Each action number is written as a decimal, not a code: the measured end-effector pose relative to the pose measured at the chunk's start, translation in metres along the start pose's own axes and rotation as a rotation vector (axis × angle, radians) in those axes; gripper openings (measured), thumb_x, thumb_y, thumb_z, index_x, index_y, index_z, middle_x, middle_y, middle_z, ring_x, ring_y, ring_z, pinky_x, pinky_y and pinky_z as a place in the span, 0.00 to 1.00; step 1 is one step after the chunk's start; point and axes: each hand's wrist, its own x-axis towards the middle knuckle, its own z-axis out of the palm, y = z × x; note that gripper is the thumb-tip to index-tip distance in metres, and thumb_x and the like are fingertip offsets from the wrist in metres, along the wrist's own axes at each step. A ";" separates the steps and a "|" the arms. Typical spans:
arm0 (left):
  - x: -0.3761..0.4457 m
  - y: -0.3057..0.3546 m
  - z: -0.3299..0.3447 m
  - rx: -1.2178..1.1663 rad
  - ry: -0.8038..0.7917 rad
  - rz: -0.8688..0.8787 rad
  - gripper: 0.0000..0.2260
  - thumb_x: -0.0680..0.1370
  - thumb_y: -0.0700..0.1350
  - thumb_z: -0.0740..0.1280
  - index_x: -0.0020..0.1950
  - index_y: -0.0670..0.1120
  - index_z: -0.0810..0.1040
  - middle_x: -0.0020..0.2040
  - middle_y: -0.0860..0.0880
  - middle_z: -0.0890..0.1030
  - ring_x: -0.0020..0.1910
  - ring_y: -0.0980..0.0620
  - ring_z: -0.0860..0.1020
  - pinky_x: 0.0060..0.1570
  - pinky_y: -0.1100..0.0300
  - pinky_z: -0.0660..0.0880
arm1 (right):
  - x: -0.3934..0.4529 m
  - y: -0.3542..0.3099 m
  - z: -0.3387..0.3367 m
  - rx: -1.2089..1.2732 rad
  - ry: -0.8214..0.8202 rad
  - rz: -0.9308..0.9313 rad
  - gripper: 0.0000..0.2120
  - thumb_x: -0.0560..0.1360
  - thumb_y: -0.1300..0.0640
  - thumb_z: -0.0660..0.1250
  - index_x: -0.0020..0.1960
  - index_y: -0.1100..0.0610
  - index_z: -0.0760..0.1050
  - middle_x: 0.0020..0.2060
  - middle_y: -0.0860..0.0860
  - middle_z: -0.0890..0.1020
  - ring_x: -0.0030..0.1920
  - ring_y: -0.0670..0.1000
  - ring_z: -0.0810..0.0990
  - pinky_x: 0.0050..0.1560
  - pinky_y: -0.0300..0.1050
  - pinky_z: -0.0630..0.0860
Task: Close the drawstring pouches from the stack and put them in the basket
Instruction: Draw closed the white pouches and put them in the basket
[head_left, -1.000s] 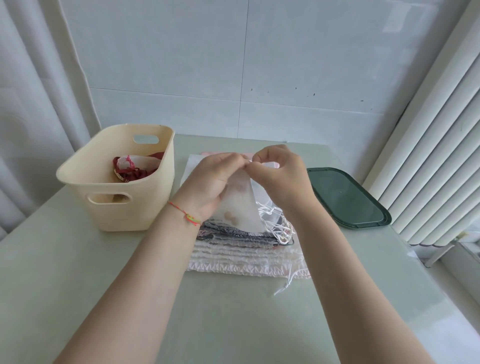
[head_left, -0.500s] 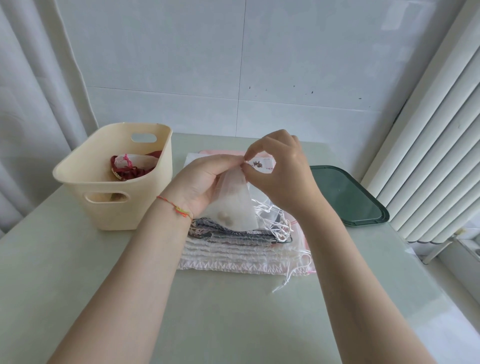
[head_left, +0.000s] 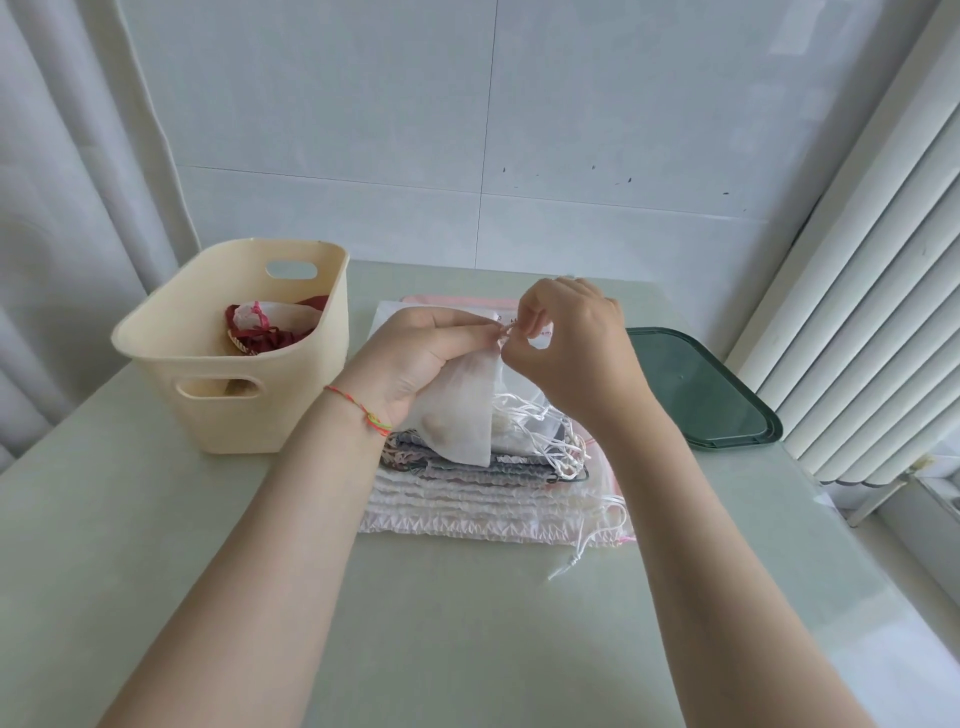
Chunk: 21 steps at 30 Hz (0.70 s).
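Left hand (head_left: 426, 358) is gripping the neck of a small white pouch (head_left: 460, 410), fingers curled round the gathered top. Right hand (head_left: 569, 338) is pinching the drawstring (head_left: 506, 328) right at the pouch mouth, thumb and forefinger closed on it. The two hands are meeting fingertip to fingertip above the stack (head_left: 488, 483).

Against the two earlier frames, the right hand is sitting a little higher and farther right of the left, and the pouch top is looking more bunched. My reading: the cord is being drawn out and the mouth is nearly closed. How tight it is cannot be told; the fingers are hiding the opening.

The pouch is hanging in the air over the middle of the table (head_left: 467, 623), its lower corner dangling just above the top of the stack. A small dark lump is showing through the fabric near the bottom.

The stack is lying flat mid-table, with loose white cords trailing off its right side toward the near edge. Many pouches are waiting.

The cream basket (head_left: 171, 332) is standing toward the far left corner, already holding a red pouch (head_left: 265, 340) and a white one (head_left: 280, 314). A dark green lid (head_left: 696, 395) is lying near the right edge.

Next move, likely: a short carry left to the basket.
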 end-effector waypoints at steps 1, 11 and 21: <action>0.000 0.000 0.000 0.012 0.014 -0.006 0.07 0.74 0.37 0.71 0.51 0.36 0.83 0.43 0.45 0.84 0.41 0.55 0.81 0.40 0.67 0.75 | 0.000 0.000 -0.001 0.014 0.010 0.006 0.04 0.68 0.57 0.67 0.40 0.55 0.72 0.35 0.47 0.78 0.42 0.53 0.76 0.51 0.55 0.72; -0.001 0.002 0.006 0.061 0.024 -0.029 0.08 0.77 0.43 0.70 0.52 0.41 0.83 0.35 0.50 0.79 0.35 0.57 0.76 0.37 0.67 0.71 | 0.001 0.003 -0.007 0.226 0.018 0.057 0.04 0.69 0.63 0.71 0.41 0.59 0.75 0.33 0.45 0.79 0.37 0.43 0.78 0.41 0.28 0.71; -0.001 0.000 0.004 0.102 0.083 0.069 0.03 0.75 0.41 0.71 0.42 0.44 0.83 0.33 0.52 0.78 0.35 0.58 0.75 0.37 0.70 0.71 | 0.001 0.004 -0.011 0.423 -0.131 0.160 0.07 0.72 0.59 0.70 0.48 0.56 0.74 0.38 0.48 0.82 0.41 0.47 0.82 0.49 0.48 0.79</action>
